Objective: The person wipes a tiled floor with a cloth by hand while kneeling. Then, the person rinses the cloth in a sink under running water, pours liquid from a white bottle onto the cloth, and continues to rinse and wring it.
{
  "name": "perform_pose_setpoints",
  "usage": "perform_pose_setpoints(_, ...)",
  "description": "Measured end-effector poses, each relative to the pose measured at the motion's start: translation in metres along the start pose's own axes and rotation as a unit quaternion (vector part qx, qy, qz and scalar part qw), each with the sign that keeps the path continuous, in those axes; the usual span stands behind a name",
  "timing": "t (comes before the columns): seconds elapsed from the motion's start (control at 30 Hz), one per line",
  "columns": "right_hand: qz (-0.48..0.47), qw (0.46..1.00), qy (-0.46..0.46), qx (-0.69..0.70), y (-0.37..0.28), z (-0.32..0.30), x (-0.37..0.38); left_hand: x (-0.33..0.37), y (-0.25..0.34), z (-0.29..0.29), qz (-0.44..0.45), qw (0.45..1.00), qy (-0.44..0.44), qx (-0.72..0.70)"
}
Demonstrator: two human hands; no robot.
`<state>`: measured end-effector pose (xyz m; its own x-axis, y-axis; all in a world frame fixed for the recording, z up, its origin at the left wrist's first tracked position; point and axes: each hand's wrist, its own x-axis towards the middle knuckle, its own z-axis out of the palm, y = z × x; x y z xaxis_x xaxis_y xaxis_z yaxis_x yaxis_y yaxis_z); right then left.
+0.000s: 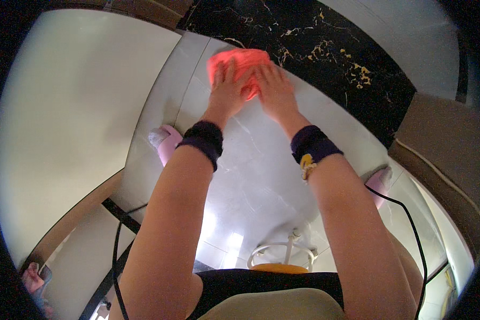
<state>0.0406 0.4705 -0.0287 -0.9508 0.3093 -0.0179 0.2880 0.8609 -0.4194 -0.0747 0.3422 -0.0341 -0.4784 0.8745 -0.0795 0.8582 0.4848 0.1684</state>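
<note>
A bright coral-red cloth lies crumpled on the pale marbled floor tiles, near the black stone strip. My left hand rests flat on its left side, with the fingers spread and pointing forward. Over the cloth's right edge lies my right hand, its fingers stretched out and slightly blurred. Both arms reach straight forward, and the hands sit close together. A dark band wraps each wrist; the right one has a small yellow-and-white trinket beside it.
A large cream panel stands at the left. Black marble with gold veins crosses the far side. My feet, in pink slippers, are to either side. A white-framed stool is close to my body. Black cables hang beside both arms.
</note>
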Motion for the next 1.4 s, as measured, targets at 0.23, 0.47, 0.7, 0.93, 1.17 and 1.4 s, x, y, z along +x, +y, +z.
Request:
perform_pose_setpoints(0.23, -0.119, 0.989, -0.071, 0.054, -0.045, 0.021, -0.116, -0.165, 0.080, 0.017, -0.174, 0.985, -0.001, 0.003)
perform_pose_setpoints(0.47, -0.156, 0.971, -0.172, 0.062, -0.023, -0.003, -0.294, -0.294, 0.223, 0.028, -0.206, 0.960, -0.154, -0.111)
perform_pose_setpoints(0.7, -0.027, 0.970, -0.160, 0.178, -0.048, 0.000, -0.262, -0.248, 0.192, 0.077, -0.273, 0.958, -0.070, 0.047)
perform_pose_setpoints(0.93, 0.053, 0.998, -0.023, -0.005, 0.041, -0.028, -0.159, -0.060, 0.177, 0.035, -0.183, 0.980, -0.079, -0.012)
perform_pose_setpoints(1.17, 0.081, 0.996, -0.007, -0.032, 0.125, -0.081, -0.050, 0.086, 0.135, 0.042, 0.028, 0.995, 0.021, -0.098)
perform_pose_setpoints(1.4, 0.292, 0.951, -0.058, -0.087, 0.237, -0.118, -0.025, 0.208, 0.238, 0.027, 0.089, 0.918, -0.103, -0.374)
